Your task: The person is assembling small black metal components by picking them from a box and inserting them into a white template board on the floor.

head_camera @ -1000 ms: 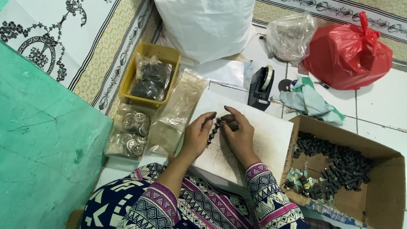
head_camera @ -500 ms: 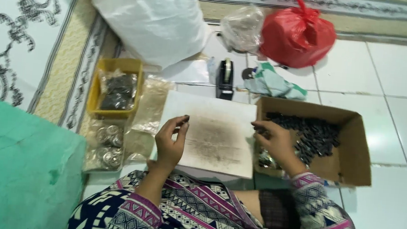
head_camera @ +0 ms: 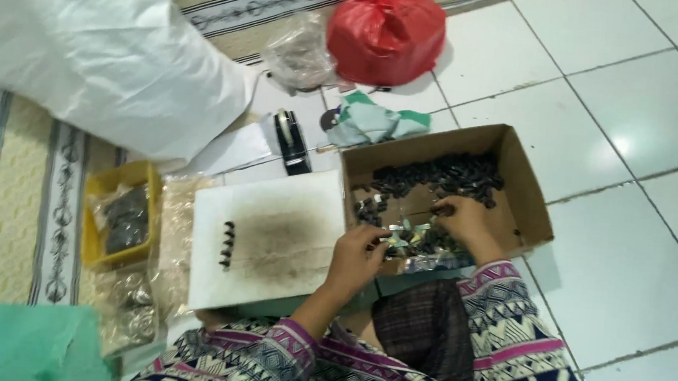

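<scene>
Both hands (left hand (head_camera: 357, 258), right hand (head_camera: 462, 223)) in cardboard box (head_camera: 525, 192); fingers curled among dark parts (head_camera: 440, 175), grip unclear.

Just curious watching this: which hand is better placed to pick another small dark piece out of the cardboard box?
Probably the right hand: it is already inside the cardboard box, among the dark pieces. The left hand is only at the box's near edge.

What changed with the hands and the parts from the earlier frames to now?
Both hands left the white board: the right hand went into the cardboard box among the dark parts, and the left hand followed to the box's edge. A short row of dark pieces now lies on the board. Yellow tray and red bag unchanged.
</scene>
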